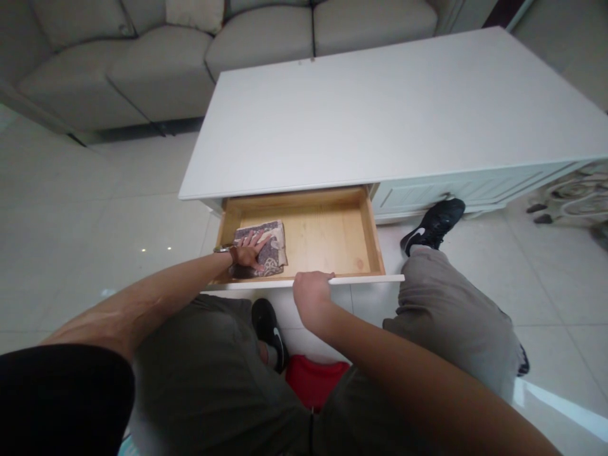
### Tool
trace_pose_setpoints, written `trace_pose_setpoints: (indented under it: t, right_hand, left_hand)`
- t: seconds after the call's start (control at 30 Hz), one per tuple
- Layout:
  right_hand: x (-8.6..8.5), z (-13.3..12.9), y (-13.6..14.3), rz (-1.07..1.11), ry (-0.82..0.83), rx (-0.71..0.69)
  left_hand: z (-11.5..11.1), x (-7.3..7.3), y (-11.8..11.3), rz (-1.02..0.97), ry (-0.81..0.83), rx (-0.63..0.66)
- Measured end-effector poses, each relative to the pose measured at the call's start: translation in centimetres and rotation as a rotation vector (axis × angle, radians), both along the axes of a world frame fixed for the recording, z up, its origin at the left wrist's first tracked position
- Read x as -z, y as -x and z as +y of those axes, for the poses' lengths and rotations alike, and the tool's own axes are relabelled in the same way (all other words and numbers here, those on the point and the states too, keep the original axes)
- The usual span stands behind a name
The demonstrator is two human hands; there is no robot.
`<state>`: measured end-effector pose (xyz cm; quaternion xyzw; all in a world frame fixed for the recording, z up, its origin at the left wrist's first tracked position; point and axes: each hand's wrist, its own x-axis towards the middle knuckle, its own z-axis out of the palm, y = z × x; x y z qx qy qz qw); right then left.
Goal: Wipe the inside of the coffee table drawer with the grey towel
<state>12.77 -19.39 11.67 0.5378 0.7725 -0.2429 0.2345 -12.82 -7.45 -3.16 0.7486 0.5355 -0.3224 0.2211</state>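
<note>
A pulled-out wooden drawer (327, 244) extends from the front of a white coffee table (370, 120). Inside, at its left end, lies a folded patterned cloth (273, 265) in greyish purple and beige. My left hand (251, 250) rests flat on this cloth with the fingers spread. At the middle of the drawer's white front edge, my right hand (312, 292) is closed over the top of the panel, its fingertips partly hidden. Bare wood shows across the drawer's right part.
Beyond the table stands a grey sofa (161, 69) with a light cushion (194, 14). A closed cabinet door (418, 196) is right of the drawer, near my black shoe (434, 223). Under me is a red plastic seat (316, 380). Glossy floor tiles (118, 190) surround the table.
</note>
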Motion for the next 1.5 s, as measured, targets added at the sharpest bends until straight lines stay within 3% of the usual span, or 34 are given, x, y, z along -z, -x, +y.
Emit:
trace_pose_setpoints:
  t: [0.3,0.63,0.83,1.0,1.2,1.5]
  right_hand:
    - [-0.2,-0.2,-0.1,-0.04,-0.055,-0.004]
    - [-0.4,-0.4,0.0,-0.06,-0.101,-0.029]
    - [-0.9,-0.1,0.0,0.001,-0.072,0.048]
    - [-1.2,-0.1,0.1,-0.038,-0.065,0.007]
    - [-0.8,-0.2,0.2,-0.061,-0.086,-0.039]
    - [-0.1,-0.5,0.5,-0.094,-0.113,-0.009]
  left_hand:
    - [2.3,0.4,1.0,-0.077,-0.042,-0.047]
    - [7.2,0.7,1.7,-0.127,-0.179,-0.013]
    - [7.2,0.4,1.5,-0.117,-0.204,-0.001]
    - [6.6,0.6,0.3,-0.113,-0.212,0.005]
    - [6.2,0.1,-4.6,-0.191,-0.214,0.042]
    - [6.7,0.4,-17.6,-0.335,-0.178,0.057]
